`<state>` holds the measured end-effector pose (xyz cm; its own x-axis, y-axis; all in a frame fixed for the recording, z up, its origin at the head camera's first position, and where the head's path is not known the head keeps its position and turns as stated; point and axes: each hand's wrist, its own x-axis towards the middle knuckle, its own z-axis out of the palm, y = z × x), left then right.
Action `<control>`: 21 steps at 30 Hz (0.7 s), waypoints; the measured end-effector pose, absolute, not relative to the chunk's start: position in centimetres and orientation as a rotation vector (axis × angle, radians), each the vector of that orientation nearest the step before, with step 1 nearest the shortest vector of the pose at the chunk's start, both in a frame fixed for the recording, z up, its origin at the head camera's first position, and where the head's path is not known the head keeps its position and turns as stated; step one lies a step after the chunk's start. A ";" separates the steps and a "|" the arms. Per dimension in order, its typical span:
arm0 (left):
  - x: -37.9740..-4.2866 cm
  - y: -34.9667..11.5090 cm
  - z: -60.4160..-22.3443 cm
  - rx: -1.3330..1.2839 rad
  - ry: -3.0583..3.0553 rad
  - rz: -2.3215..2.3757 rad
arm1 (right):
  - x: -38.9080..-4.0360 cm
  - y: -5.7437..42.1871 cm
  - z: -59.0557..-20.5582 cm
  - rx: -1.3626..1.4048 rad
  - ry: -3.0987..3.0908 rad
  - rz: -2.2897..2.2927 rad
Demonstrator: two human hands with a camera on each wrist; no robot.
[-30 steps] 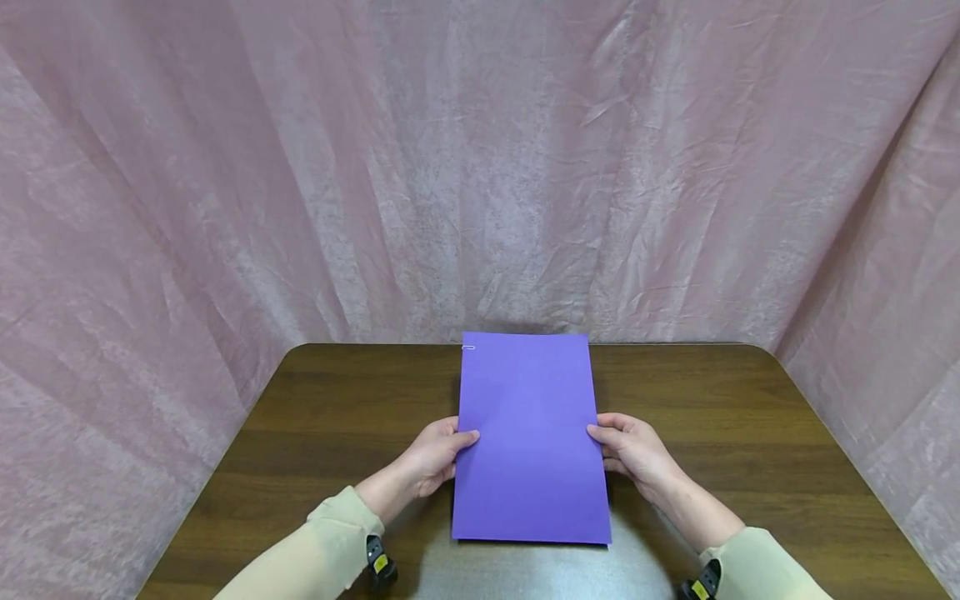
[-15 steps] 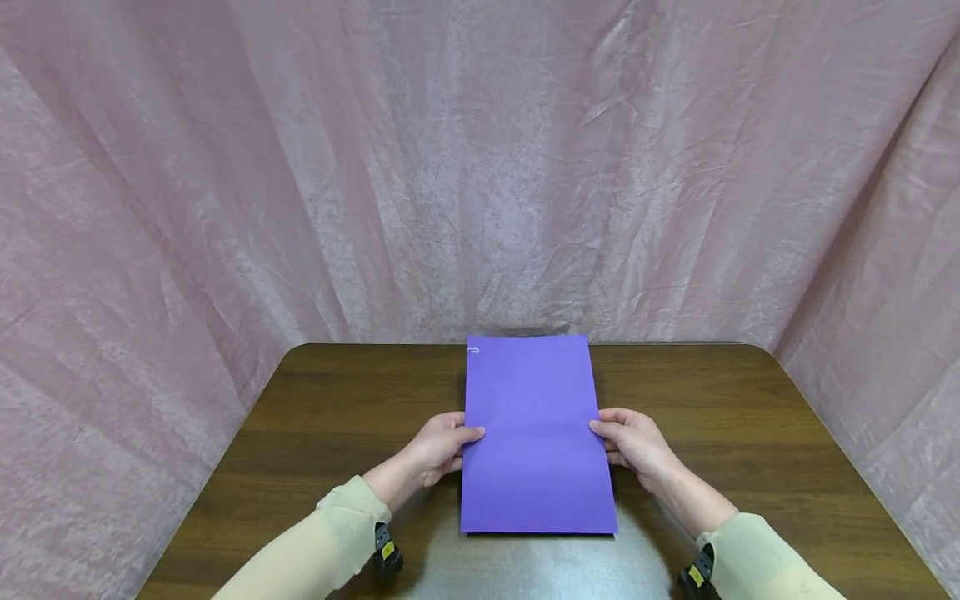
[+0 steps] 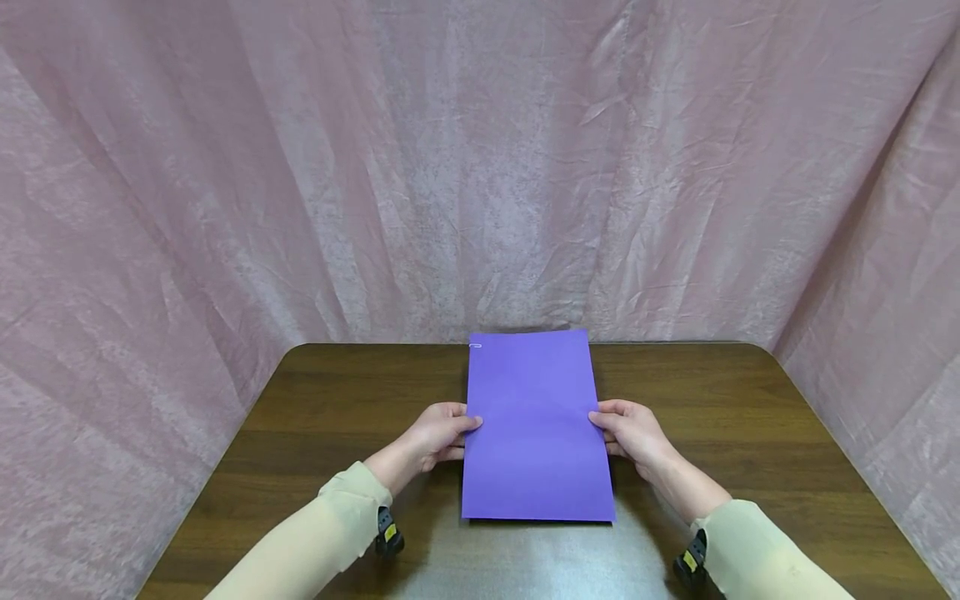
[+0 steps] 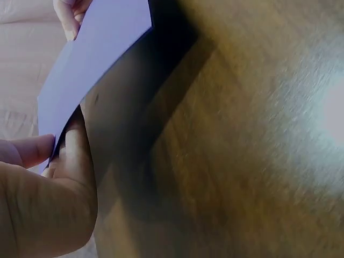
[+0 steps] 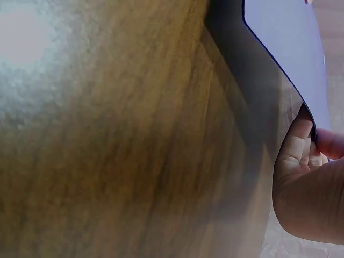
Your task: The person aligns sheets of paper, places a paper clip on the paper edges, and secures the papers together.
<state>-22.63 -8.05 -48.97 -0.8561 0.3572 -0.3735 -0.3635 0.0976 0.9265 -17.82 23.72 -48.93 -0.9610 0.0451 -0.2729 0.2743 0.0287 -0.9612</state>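
Observation:
Purple paper (image 3: 536, 433), a tall rectangle that may be several sheets, is held above the table between both hands. A small pale paper clip (image 3: 476, 346) sits at its far left corner. My left hand (image 3: 441, 435) pinches the left edge, thumb on top and fingers beneath. On the opposite edge my right hand (image 3: 633, 433) grips in the same way. Both wrist views show the purple paper (image 4: 88, 59) raised off the wood, casting a dark shadow below. The fingertips under it are hidden in the head view.
A brown wood-grain table (image 3: 360, 392) with rounded far corners lies underneath, with a bright reflection near its front. Pink velvety curtain (image 3: 487, 167) hangs behind the table and along its sides. A black device with a yellow mark (image 3: 390, 531) is strapped at each wrist.
Both hands and the purple paper have shifted slightly away from the body; the paper also moved a little to the right at first. Both grips stay the same.

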 end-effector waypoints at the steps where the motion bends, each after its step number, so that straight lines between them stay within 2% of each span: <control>1: -22.7 -8.1 -48.9 -0.009 1.886 1.800 | -17.9 23.7 -48.9 0.328 2.134 -2.047; 21: -24.2 -8.3 -48.5 -0.050 1.984 1.694 | -19.6 23.8 -49.1 0.348 2.239 -1.940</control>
